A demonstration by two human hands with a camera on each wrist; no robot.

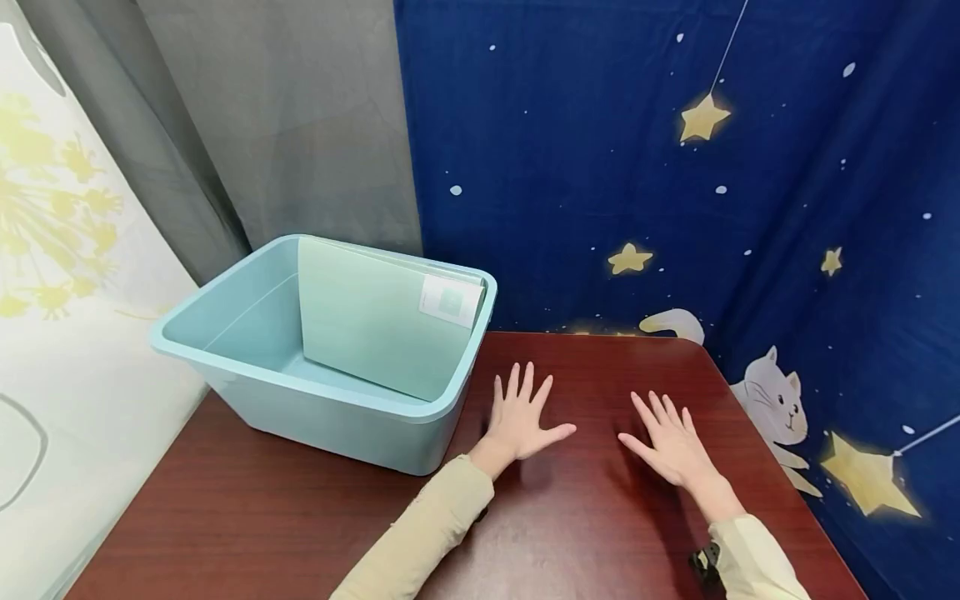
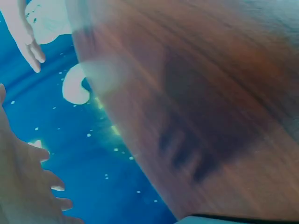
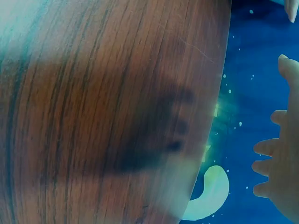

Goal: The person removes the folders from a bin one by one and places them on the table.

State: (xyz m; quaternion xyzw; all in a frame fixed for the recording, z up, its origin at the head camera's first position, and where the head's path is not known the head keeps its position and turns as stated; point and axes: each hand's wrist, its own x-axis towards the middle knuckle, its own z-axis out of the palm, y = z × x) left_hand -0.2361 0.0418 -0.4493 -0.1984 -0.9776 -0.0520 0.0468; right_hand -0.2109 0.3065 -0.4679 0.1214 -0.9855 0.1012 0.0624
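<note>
Pale-green board [image 1: 375,321] leans in the bin [image 1: 315,425], which likely props it; left hand [image 1: 519,423] and right hand [image 1: 673,450] hover, spread, empty.

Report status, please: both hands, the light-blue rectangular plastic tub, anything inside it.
Left hand, right hand: empty, fingers spread. Tub: upright on red-brown wooden table, beside left hand. Possible obstruction: pale-green flat panel leaning inside.

A dark blue curtain [image 1: 540,167] printed with gold stars [image 1: 703,118] and a pale cat [image 1: 776,402] hangs beside a plain grey curtain [image 1: 315,125], behind a glossy reddish-brown worktop [image 1: 581,517] with a rounded far corner. At far left, white fabric [image 1: 82,375] bearing a yellow flower print [image 1: 63,204] borders the worktop.
</note>
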